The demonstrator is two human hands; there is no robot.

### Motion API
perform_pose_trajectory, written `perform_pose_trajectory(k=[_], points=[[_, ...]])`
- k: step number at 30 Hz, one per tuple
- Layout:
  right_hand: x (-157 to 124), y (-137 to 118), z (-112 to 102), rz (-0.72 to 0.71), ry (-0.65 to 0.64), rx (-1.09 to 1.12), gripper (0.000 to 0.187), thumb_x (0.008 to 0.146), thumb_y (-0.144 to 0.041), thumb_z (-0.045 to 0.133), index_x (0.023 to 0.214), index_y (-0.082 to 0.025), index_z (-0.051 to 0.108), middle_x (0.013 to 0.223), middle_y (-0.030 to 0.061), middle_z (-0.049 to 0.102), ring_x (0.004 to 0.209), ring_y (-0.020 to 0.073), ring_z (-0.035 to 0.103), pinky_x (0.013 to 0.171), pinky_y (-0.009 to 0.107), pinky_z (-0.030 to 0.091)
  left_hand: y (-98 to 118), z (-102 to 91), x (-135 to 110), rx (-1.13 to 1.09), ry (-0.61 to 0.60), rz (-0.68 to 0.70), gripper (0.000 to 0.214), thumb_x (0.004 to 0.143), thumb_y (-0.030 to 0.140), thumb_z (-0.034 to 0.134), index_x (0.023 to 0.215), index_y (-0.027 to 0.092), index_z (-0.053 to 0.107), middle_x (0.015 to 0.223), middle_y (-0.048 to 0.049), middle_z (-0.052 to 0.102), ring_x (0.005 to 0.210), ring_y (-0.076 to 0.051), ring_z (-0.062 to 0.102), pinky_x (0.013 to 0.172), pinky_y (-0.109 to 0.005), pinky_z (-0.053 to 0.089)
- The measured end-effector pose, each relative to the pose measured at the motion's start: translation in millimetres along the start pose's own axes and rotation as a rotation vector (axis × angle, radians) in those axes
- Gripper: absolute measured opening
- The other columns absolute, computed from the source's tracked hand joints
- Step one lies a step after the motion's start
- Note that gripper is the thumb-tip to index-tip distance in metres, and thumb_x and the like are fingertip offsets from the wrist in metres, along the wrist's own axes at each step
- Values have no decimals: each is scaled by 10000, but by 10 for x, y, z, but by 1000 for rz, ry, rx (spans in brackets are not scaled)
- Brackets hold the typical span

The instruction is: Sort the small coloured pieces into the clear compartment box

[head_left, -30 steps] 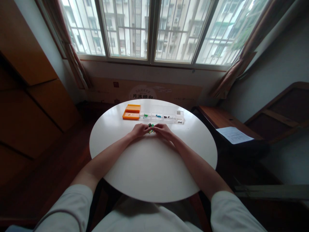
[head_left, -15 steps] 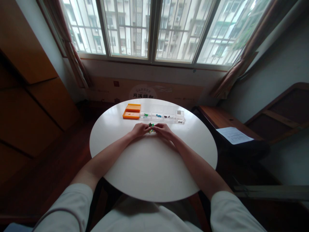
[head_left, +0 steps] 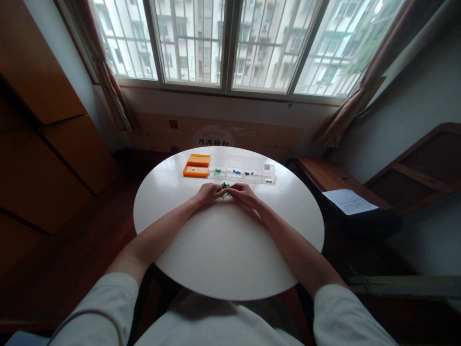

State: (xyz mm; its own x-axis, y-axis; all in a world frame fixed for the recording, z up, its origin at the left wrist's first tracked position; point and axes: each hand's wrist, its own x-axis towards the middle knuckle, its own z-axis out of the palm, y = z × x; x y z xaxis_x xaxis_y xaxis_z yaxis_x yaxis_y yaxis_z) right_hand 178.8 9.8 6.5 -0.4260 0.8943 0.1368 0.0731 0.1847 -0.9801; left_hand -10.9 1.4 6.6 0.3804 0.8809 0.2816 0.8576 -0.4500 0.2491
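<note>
My left hand [head_left: 208,193] and my right hand [head_left: 244,193] meet fingertip to fingertip over the far half of a round white table [head_left: 223,250]. Both pinch a small green and black assembly of little pieces [head_left: 225,190], held just above the tabletop. The fingers of each hand are curled closed round it, and much of the assembly is hidden by them.
Behind the hands lies an orange tray [head_left: 196,166] joined to a clear compartment box [head_left: 248,173] with a few small coloured parts. A dark wooden side table with a sheet of paper [head_left: 348,201] stands to the right. Windows and curtains fill the far wall.
</note>
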Motion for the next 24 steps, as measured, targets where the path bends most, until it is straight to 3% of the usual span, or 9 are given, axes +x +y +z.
perform_pose_trajectory(k=[24], points=[[3,27,30,-41,-11,-54,320,639,-412,680,792,-138,619,683,26,634,607,118,552,548,231,398,-10,5,-5,16,8,23,588,845,599,260,750,178,659,661,-64,633,588,-155,528,515,-236,231]])
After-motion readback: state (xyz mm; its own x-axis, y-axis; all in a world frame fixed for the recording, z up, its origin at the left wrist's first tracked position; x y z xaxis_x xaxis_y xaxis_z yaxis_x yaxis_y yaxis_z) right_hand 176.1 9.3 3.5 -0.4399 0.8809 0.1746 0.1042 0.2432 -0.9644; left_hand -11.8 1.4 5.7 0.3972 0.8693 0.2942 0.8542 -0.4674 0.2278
